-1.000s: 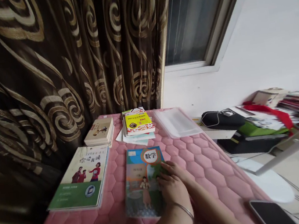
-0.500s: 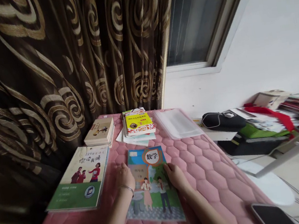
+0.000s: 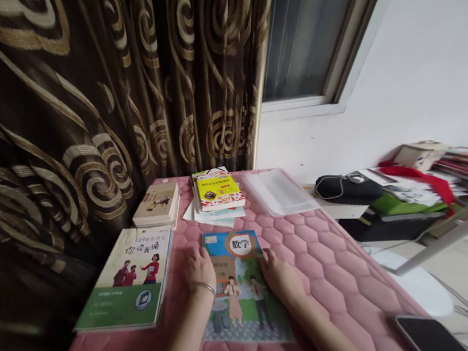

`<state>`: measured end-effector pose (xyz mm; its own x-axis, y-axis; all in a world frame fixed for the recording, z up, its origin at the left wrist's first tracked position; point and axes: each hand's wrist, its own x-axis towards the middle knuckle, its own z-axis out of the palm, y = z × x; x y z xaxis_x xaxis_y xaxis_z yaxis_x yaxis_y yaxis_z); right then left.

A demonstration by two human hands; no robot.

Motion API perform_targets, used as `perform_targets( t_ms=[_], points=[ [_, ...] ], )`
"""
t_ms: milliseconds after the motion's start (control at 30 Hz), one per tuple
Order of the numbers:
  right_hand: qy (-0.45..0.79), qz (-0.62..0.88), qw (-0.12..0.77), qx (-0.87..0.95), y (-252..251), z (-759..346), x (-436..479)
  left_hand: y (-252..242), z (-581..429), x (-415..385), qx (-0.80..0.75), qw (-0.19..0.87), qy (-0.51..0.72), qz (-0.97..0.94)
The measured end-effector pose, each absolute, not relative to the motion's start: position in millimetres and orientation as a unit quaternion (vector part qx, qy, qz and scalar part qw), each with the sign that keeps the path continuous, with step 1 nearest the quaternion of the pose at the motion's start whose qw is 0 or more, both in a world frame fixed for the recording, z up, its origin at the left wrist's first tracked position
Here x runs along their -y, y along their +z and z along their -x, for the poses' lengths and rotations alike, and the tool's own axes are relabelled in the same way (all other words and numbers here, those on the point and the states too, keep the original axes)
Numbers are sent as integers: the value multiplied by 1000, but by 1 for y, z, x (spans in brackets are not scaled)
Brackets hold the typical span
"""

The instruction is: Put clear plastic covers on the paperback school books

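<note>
A mathematics textbook (image 3: 244,290) with a blue top band and two pictured children on its cover lies in front of me on the pink quilted surface. At its upper left edge, my left hand (image 3: 199,270), with a bracelet at the wrist, has bent fingers against the book. My right hand (image 3: 281,276) grips the opposite edge, its fingers partly hidden. To the left lies a stack of books with a green and white cover (image 3: 125,284). Behind it sits a pile of smaller tan books (image 3: 157,202).
A yellow-covered book (image 3: 218,188) tops a stack over loose papers at the back. Clear plastic sleeves (image 3: 280,192) lie to its right. A phone (image 3: 428,334) rests near the right edge. Beyond stand a black case (image 3: 349,189) and piled papers; a patterned curtain (image 3: 185,77) hangs behind.
The mathematics textbook has shifted slightly to the right with both hands at its edges. My left hand's fingers have straightened a little, and my right hand has moved slightly upward along the edge.
</note>
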<state>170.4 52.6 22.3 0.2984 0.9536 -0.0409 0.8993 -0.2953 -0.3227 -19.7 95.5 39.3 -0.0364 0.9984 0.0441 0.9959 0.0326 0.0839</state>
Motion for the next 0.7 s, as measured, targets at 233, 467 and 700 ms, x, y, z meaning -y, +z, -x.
perform_targets(
  t_ms=[233,467,700],
  points=[
    [21,698,159,698,26,-157,-71,30,-12,-114,-483,49,73,-871],
    [115,630,151,753,25,-125,-111,15,-23,-127,-491,68,73,-865],
    [93,655,124,739,14,-135,-117,12,-24,-129,-549,73,54,-831]
  ],
)
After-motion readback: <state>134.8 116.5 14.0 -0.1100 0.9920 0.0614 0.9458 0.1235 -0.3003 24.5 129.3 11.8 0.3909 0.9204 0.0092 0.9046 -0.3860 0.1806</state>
